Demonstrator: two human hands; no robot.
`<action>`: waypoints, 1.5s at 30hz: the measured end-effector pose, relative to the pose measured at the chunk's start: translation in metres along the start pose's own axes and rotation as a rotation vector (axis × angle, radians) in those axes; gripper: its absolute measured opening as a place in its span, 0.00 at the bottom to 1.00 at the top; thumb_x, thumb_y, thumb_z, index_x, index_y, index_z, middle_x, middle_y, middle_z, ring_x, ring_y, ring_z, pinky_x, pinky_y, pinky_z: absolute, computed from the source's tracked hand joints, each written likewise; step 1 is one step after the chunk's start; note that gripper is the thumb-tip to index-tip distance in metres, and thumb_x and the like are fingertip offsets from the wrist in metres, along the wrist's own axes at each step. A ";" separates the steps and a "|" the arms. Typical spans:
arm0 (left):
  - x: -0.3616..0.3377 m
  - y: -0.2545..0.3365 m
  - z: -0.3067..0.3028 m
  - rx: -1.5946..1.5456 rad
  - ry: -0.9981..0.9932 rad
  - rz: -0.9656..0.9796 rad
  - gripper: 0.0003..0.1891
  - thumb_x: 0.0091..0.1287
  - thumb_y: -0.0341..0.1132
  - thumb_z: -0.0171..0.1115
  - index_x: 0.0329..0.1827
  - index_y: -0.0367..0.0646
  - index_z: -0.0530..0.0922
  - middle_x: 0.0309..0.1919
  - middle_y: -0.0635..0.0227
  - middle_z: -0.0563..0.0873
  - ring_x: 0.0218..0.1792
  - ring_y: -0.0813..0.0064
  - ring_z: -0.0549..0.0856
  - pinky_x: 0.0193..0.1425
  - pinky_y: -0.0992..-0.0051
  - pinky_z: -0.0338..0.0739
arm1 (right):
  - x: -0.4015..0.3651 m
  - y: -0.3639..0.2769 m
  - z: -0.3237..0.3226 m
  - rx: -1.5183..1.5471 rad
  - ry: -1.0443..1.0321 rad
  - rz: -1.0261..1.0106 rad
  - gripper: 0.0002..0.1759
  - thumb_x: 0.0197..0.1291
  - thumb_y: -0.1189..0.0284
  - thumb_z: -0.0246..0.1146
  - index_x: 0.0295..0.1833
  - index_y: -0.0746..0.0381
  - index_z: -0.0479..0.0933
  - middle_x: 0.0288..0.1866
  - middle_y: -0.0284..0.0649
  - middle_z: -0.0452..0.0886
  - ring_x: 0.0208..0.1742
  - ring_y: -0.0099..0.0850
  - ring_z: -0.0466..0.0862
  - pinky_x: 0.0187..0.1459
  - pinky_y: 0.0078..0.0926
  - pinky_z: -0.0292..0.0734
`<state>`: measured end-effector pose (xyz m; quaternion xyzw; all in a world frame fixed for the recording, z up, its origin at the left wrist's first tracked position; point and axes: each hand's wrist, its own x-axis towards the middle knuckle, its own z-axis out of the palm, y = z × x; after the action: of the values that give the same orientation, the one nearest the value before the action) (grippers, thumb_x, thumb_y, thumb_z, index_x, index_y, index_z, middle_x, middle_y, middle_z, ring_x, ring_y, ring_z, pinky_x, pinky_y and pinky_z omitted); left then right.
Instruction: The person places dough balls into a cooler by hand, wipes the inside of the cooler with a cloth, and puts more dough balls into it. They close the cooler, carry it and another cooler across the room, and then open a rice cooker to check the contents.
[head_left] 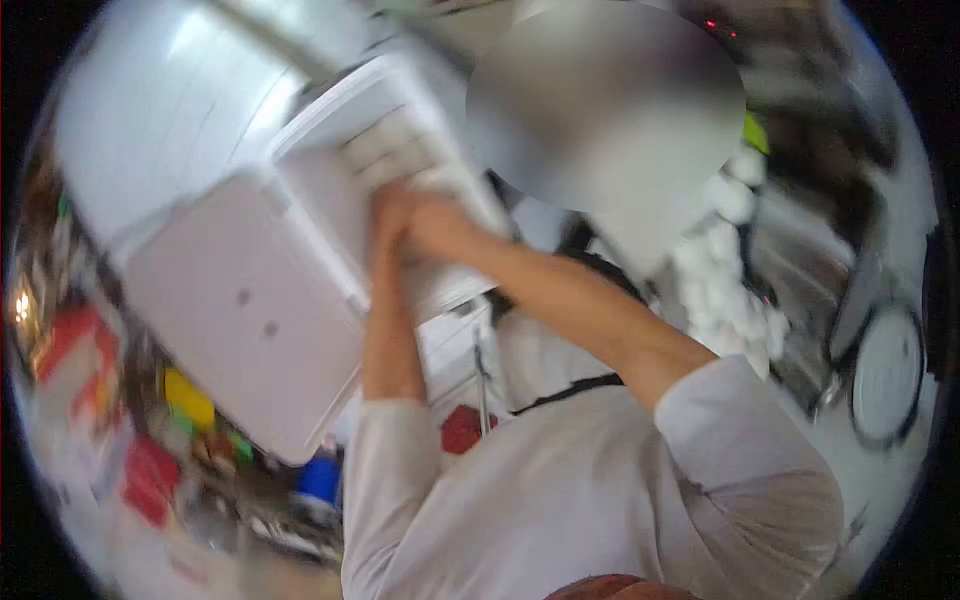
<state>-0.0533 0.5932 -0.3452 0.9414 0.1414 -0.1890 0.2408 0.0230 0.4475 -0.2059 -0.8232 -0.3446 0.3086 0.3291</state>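
Your left hand (388, 212) and right hand (435, 228) meet inside the white bin (345, 110), just beside the pale pieces (395, 148) set in close rows toward its far end; whether your fingers grasp a piece cannot be told through the blur. Each piece looks light and perhaps soft, its surface easily marked, so a gentle hold at opposite sides would probably suit; note the blocky, matte, rounded shapes, the bin's smooth, seemingly stiff plastic wall, and the flat, round-cornered panel (215, 320) beside it, bearing two dark spots.
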 end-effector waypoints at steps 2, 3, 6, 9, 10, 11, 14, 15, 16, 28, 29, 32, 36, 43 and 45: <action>-0.022 0.014 -0.054 -0.059 0.150 0.033 0.19 0.72 0.39 0.57 0.59 0.37 0.80 0.65 0.46 0.78 0.68 0.53 0.75 0.72 0.58 0.68 | -0.062 -0.033 -0.075 0.159 0.026 -0.089 0.16 0.62 0.72 0.59 0.55 0.63 0.80 0.51 0.52 0.85 0.51 0.51 0.85 0.54 0.48 0.79; -0.031 0.028 -0.082 -0.084 0.358 0.037 0.21 0.73 0.38 0.57 0.64 0.36 0.79 0.69 0.45 0.75 0.71 0.53 0.73 0.75 0.60 0.67 | -0.088 -0.056 -0.117 0.246 0.034 -0.162 0.19 0.62 0.74 0.59 0.59 0.61 0.78 0.54 0.50 0.84 0.52 0.52 0.84 0.55 0.47 0.79; -0.048 0.196 -0.161 -0.490 0.960 -0.210 0.18 0.75 0.33 0.56 0.64 0.32 0.76 0.56 0.51 0.85 0.57 0.53 0.83 0.68 0.60 0.74 | -0.223 -0.018 -0.211 0.195 0.455 -0.098 0.22 0.61 0.77 0.62 0.62 0.61 0.78 0.64 0.45 0.79 0.63 0.46 0.80 0.64 0.39 0.76; -0.093 0.369 -0.171 -0.702 0.718 0.178 0.17 0.74 0.30 0.56 0.62 0.33 0.76 0.54 0.53 0.85 0.53 0.58 0.83 0.63 0.60 0.76 | -0.377 0.073 -0.241 0.084 0.890 0.513 0.25 0.58 0.80 0.65 0.63 0.65 0.76 0.65 0.54 0.77 0.68 0.51 0.76 0.69 0.41 0.71; -0.103 0.425 -0.155 -0.681 0.382 0.240 0.18 0.72 0.32 0.60 0.62 0.35 0.77 0.54 0.52 0.85 0.54 0.57 0.83 0.63 0.60 0.76 | -0.429 0.110 -0.247 -0.185 0.945 0.662 0.24 0.59 0.79 0.65 0.63 0.65 0.76 0.63 0.54 0.78 0.67 0.53 0.76 0.69 0.42 0.71; -0.113 0.480 -0.139 -0.628 0.047 0.293 0.19 0.70 0.34 0.64 0.61 0.36 0.78 0.54 0.52 0.85 0.55 0.56 0.83 0.62 0.61 0.76 | -0.479 0.132 -0.255 -0.329 1.061 0.776 0.25 0.59 0.79 0.65 0.63 0.66 0.75 0.60 0.54 0.79 0.62 0.53 0.79 0.64 0.44 0.74; -0.139 0.593 -0.034 -0.290 -0.079 0.771 0.33 0.66 0.45 0.70 0.70 0.42 0.71 0.65 0.49 0.78 0.62 0.50 0.79 0.67 0.53 0.71 | -0.593 0.157 -0.268 -0.146 0.976 1.152 0.30 0.61 0.68 0.67 0.67 0.66 0.71 0.64 0.55 0.77 0.67 0.53 0.75 0.67 0.47 0.71; -0.147 0.613 -0.011 -0.102 -0.056 0.778 0.35 0.64 0.47 0.70 0.72 0.43 0.70 0.68 0.49 0.75 0.63 0.49 0.78 0.67 0.51 0.70 | -0.615 0.165 -0.255 -0.065 0.903 1.203 0.32 0.61 0.65 0.68 0.68 0.66 0.71 0.64 0.54 0.77 0.66 0.54 0.76 0.66 0.47 0.72; -0.150 0.623 0.013 -0.024 -0.048 0.803 0.36 0.63 0.48 0.71 0.72 0.43 0.70 0.69 0.49 0.74 0.63 0.48 0.78 0.67 0.50 0.70 | -0.629 0.172 -0.243 0.023 0.829 1.243 0.34 0.60 0.62 0.69 0.69 0.65 0.71 0.65 0.53 0.77 0.66 0.54 0.76 0.66 0.47 0.72; -0.182 0.586 -0.036 -0.775 -0.511 0.139 0.36 0.60 0.42 0.68 0.73 0.44 0.69 0.67 0.54 0.75 0.67 0.55 0.75 0.71 0.60 0.70 | -0.603 0.193 -0.158 -0.047 0.870 1.028 0.42 0.57 0.64 0.73 0.75 0.63 0.66 0.76 0.51 0.66 0.78 0.51 0.64 0.78 0.52 0.56; -0.189 0.555 -0.059 -1.097 -0.550 -0.033 0.36 0.61 0.43 0.66 0.73 0.44 0.68 0.67 0.55 0.75 0.67 0.56 0.75 0.72 0.60 0.69 | -0.613 0.215 -0.143 -0.226 0.986 0.898 0.42 0.55 0.65 0.75 0.73 0.64 0.67 0.74 0.52 0.68 0.77 0.51 0.65 0.78 0.51 0.57; -0.197 0.455 -0.117 -1.892 -0.507 -0.277 0.35 0.62 0.43 0.59 0.74 0.42 0.67 0.68 0.57 0.76 0.67 0.60 0.77 0.75 0.60 0.69 | -0.670 0.261 -0.143 0.740 1.136 0.841 0.37 0.57 0.72 0.67 0.73 0.64 0.64 0.73 0.46 0.67 0.74 0.42 0.67 0.74 0.40 0.61; -0.171 0.291 -0.210 -1.678 -0.004 -0.283 0.34 0.67 0.44 0.56 0.75 0.38 0.64 0.66 0.54 0.77 0.65 0.57 0.80 0.71 0.60 0.73 | -0.597 0.140 -0.242 1.543 0.993 0.633 0.36 0.69 0.65 0.59 0.80 0.54 0.57 0.76 0.43 0.64 0.76 0.43 0.66 0.72 0.52 0.65; -0.022 0.088 -0.179 -0.301 0.220 -0.167 0.49 0.50 0.32 0.76 0.78 0.40 0.60 0.69 0.46 0.72 0.68 0.49 0.73 0.72 0.59 0.71 | -0.243 -0.008 -0.279 0.824 -0.085 0.244 0.39 0.68 0.69 0.61 0.82 0.60 0.54 0.79 0.43 0.63 0.78 0.36 0.64 0.78 0.33 0.55; 0.000 0.080 -0.155 -0.092 0.114 -0.197 0.50 0.49 0.30 0.76 0.78 0.43 0.61 0.70 0.48 0.71 0.70 0.50 0.71 0.75 0.58 0.67 | -0.133 -0.045 -0.241 0.677 -0.228 0.035 0.42 0.66 0.69 0.66 0.82 0.63 0.55 0.81 0.47 0.62 0.80 0.38 0.63 0.77 0.35 0.58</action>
<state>0.0195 0.6039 -0.1874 0.9202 0.2551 -0.1513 0.2555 0.1073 0.2907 0.0083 -0.6336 -0.2431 0.5006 0.5374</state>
